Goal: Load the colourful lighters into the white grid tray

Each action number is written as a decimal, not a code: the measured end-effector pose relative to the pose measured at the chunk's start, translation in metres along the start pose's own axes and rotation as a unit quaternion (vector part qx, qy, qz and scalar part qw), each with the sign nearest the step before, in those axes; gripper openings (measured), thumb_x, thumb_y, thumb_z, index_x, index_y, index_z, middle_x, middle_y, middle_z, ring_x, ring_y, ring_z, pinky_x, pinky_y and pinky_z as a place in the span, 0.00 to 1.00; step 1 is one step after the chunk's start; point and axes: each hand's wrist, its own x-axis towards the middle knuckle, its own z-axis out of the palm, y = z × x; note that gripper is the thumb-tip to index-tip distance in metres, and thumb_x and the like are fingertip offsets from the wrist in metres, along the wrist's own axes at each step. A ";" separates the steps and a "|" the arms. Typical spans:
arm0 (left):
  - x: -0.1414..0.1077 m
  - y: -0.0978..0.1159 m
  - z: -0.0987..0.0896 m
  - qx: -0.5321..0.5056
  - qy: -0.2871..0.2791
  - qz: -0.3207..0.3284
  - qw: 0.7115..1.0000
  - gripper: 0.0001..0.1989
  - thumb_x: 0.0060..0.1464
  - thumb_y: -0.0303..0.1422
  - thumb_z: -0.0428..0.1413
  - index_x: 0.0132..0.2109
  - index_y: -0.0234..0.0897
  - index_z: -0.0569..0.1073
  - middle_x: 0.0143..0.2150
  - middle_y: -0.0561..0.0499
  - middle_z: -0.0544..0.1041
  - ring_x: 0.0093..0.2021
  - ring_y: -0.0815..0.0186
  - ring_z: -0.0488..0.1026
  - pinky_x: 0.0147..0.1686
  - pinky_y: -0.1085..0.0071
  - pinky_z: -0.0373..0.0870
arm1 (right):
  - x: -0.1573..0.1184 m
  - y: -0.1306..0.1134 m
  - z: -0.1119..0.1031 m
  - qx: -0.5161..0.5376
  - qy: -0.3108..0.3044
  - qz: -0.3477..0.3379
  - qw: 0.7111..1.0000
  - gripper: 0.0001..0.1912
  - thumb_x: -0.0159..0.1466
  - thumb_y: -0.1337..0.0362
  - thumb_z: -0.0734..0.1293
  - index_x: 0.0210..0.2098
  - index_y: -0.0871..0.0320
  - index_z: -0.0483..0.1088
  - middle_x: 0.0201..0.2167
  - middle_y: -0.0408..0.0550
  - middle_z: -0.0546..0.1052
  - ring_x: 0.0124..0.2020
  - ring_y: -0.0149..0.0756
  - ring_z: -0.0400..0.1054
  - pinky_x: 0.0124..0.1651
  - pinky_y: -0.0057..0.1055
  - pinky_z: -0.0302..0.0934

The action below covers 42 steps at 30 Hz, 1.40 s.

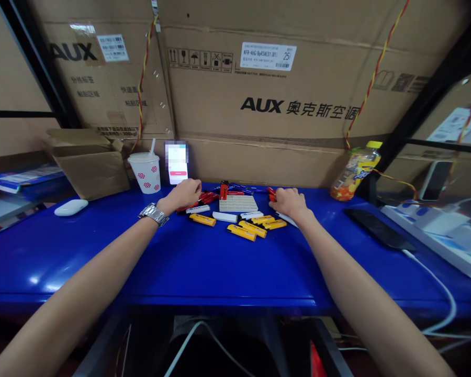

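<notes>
Cardboard box (pixel 96 167), brown and open at the top, stands at the left of the frame on a glossy blue metal desk (pixel 227 275). Just in front lies a rounded white plastic case (pixel 71 207). Next come a white paper cup with red flower prints and a straw (pixel 146 175), then an upright phone with a lit screen (pixel 176 166).

Left of centre, the left hand (pixel 183 193), a silver link-band watch (pixel 154 214) on its wrist, reaches beside a cluster of slim red plastic lighters (pixel 208 198); its fingers curl, and whether the grip is apart or together I cannot tell. White plastic lighters (pixel 225 217) and yellow plastic lighters (pixel 241 232) lie around the front of a pale, gridded rectangular tray (pixel 241 204) at mid-frame. One red-and-black lighter (pixel 223 190) stands upright at the tray's left end.

Right of centre, the right hand (pixel 290 201) has its fingertips at another red lighter (pixel 271 193); whether they clamp it I cannot tell. Farther right are a yellow-capped clear plastic bottle (pixel 355 175), leaning, and a flat black phone (pixel 379 229) with a white cable (pixel 451 303).
</notes>
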 end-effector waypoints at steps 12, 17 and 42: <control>-0.008 -0.003 -0.035 0.011 -0.235 -0.073 0.969 0.08 0.39 0.37 0.57 0.23 0.37 0.70 0.22 0.48 0.74 0.20 0.66 0.63 0.23 0.68 0.52 | 0.001 0.001 0.001 0.018 -0.006 -0.032 0.999 0.20 0.61 0.60 0.64 0.50 0.62 0.69 0.47 0.64 0.72 0.48 0.50 0.70 0.43 0.37 0.60; -0.009 -0.002 -0.032 -0.024 -0.186 -0.030 0.982 0.11 0.46 0.41 0.55 0.26 0.38 0.68 0.23 0.48 0.72 0.20 0.67 0.61 0.22 0.68 0.50 | 0.008 0.002 0.009 0.097 0.055 -0.069 0.991 0.17 0.61 0.60 0.62 0.46 0.64 0.68 0.42 0.63 0.74 0.41 0.47 0.71 0.38 0.35 0.58; -0.008 0.057 -0.005 -0.501 0.017 -0.040 0.864 0.07 0.64 0.36 0.44 0.38 0.38 0.59 0.32 0.49 0.72 0.28 0.70 0.70 0.28 0.72 0.64 | -0.006 -0.034 0.010 0.578 0.082 -0.121 0.803 0.29 0.59 0.37 0.58 0.17 0.55 0.55 0.13 0.38 0.56 0.18 0.27 0.50 0.23 0.28 0.48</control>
